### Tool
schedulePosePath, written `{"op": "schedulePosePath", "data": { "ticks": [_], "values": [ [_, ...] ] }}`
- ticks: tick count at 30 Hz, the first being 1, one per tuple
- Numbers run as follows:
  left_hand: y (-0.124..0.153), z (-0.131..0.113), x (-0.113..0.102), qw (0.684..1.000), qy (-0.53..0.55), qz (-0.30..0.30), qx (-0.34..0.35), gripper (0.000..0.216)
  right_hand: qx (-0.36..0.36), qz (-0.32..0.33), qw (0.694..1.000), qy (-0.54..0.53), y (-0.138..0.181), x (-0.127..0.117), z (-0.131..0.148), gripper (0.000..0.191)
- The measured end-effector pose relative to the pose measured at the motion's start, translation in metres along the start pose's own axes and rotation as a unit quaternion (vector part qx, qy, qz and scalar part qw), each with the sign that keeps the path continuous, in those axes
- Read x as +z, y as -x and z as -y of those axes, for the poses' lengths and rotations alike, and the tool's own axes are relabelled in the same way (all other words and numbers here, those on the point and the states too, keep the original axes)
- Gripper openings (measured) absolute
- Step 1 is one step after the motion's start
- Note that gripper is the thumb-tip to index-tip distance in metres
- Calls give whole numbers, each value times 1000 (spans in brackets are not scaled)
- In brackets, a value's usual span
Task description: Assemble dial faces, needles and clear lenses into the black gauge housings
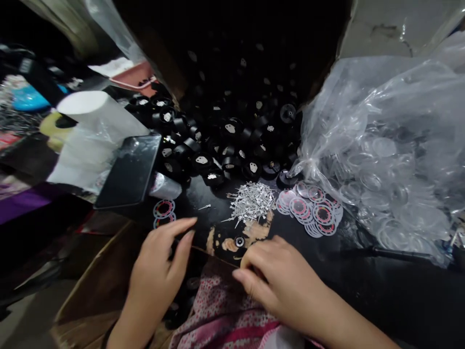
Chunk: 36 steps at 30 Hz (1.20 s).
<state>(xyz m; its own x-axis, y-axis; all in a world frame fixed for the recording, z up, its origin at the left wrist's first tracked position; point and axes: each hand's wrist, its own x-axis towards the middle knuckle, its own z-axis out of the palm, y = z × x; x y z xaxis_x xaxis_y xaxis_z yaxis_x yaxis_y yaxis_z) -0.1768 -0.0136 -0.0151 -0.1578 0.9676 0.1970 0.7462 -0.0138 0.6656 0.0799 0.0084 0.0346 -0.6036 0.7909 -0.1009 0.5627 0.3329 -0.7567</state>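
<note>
My left hand [160,261] is over the table's front edge, index finger and thumb stretched out and apart with nothing between them. Just beyond its fingertips lie printed round dial discs [164,208]. My right hand [272,271] is at the front edge with its fingers curled in; whatever they might hold is hidden. Between the hands a small round metal piece [239,242] rests on the worn tabletop. Behind it is a heap of small silvery pointers [252,201], with one loose pointer [205,207] to its left. More dial discs [312,211] overlap in a pile on the right.
Many black round housings [230,128] spill from a dark box at the back. A clear plastic bag [385,160] of transparent discs fills the right. A dark phone-like slab [129,169] leans on the left by a white roll [90,111]. A dark-handled tool [403,254] lies right.
</note>
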Motion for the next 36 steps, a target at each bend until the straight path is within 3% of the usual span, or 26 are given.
{"op": "schedulePosePath", "data": {
  "ticks": [4, 7, 9, 11, 13, 15, 16, 18, 20, 22, 24, 26, 28, 30, 33, 36],
  "values": [
    [-77, -24, 37, 999, -40, 0, 25, 57, 13, 15, 1000, 3, 2, 4, 2, 19],
    [-107, -25, 53, 998, -48, -6, 31, 53, 54, 1, 998, -16, 8, 0, -4, 21],
    [-102, -23, 52, 999, -41, -16, 30, 46, 79, -15, 995, -56, 10, -4, -8, 20],
    [-81, -27, 47, 999, -8, -13, 46, 47, 113, -55, 983, -131, 8, -6, -12, 17],
    [-51, -35, 42, 992, 73, 36, 94, 54, 139, -91, 961, -223, 4, -7, -15, 21],
    [-20, -47, 41, 965, 170, 154, 124, 61, 148, -102, 942, -284, 0, -7, -17, 25],
    [-7, -53, 43, 954, 215, 185, 96, 64, 150, -100, 937, -299, -1, -6, -18, 25],
    [13, -66, 50, 922, 328, 203, -39, 66, 155, -107, 931, -311, 0, -5, -21, 29],
    [23, -78, 59, 843, 448, 211, -211, 63, 160, -123, 927, -317, 5, -7, -23, 32],
    [26, -85, 65, 744, 535, 230, -328, 57, 158, -122, 933, -300, 12, -14, -27, 33],
    [25, -89, 69, 673, 583, 246, -382, 50, 161, -138, 952, -220, 21, -26, -37, 30],
    [23, -90, 71, 626, 607, 259, -415, 45, 201, -196, 958, -56, 29, -40, -53, 23],
    [20, -92, 71, 593, 621, 261, -442, 46, 260, -249, 927, 110, 34, -51, -69, 31],
    [18, -96, 71, 567, 629, 255, -467, 54, 292, -250, 903, 190, 37, -56, -81, 40],
    [14, -102, 70, 550, 639, 251, -476, 59, 279, -258, 907, 182, 36, -52, -87, 36],
    [10, -105, 70, 568, 651, 241, -442, 42, 237, -284, 925, 81, 35, -43, -80, 22]
  ]
}}
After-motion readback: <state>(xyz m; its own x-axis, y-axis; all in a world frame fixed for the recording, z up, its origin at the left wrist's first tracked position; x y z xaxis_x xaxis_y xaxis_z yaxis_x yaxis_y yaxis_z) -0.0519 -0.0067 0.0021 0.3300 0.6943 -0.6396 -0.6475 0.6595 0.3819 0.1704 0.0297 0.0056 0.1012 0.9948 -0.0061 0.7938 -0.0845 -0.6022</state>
